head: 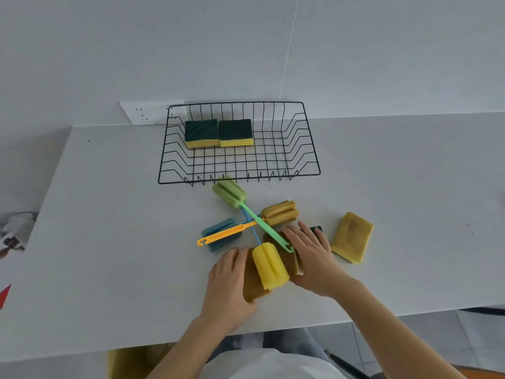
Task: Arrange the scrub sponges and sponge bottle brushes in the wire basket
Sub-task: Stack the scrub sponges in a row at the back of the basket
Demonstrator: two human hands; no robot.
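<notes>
A black wire basket (306, 160) stands at the back of the white table, with two green-and-yellow scrub sponges (202, 132) (236, 131) side by side in its back left part. In front lie crossed bottle brushes: green-headed (229, 191), blue-headed (221, 232), orange-brown-headed (280, 212) and yellow-headed (270, 265). The yellow head rests on a brownish scrub sponge (252, 283). My left hand (228, 283) grips that sponge's left side. My right hand (311, 253) lies on its right side, over another sponge with a green edge (315, 230). One more sponge (352, 237) lies to the right.
A wall socket plate (144, 112) sits behind the basket's left corner. The table's front edge (382, 315) runs just below my wrists. Papers or packaging (13, 242) lie off the table's left edge.
</notes>
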